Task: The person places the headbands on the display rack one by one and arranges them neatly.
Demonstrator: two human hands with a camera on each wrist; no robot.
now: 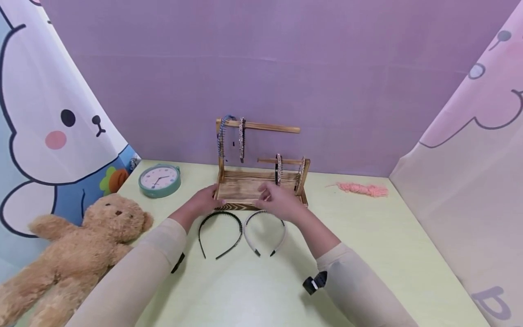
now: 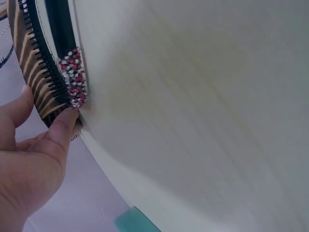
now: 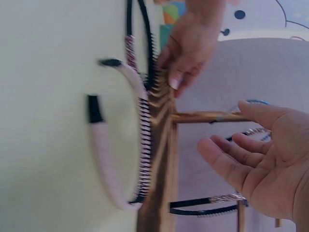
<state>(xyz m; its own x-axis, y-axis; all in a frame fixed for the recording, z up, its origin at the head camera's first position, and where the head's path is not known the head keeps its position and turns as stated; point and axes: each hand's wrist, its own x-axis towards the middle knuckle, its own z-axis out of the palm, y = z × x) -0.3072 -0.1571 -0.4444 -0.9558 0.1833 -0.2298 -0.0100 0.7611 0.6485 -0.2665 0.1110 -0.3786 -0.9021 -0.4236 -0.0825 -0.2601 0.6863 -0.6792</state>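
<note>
A wooden headband rack (image 1: 241, 186) with two horizontal bars and a tray base stands at the table's back. My left hand (image 1: 203, 201) grips its front left corner, thumb on one side and fingers on the other, as the left wrist view also shows. My right hand (image 1: 278, 200) hovers over the tray front with loosely bent fingers, holding nothing. A blue headband (image 1: 222, 136) and a glittery one (image 1: 242, 141) hang on the upper bar; more headbands (image 1: 279, 169) hang on the lower. In front lie a black headband (image 1: 220, 213) and a pale pink headband (image 3: 104, 159).
A teal alarm clock (image 1: 160, 180) lies to the left of the rack. A brown teddy bear (image 1: 86, 250) lies at the left edge. Pink yarn (image 1: 362, 189) rests on the table at the right. A purple cloth backdrop (image 1: 261, 81) rises behind.
</note>
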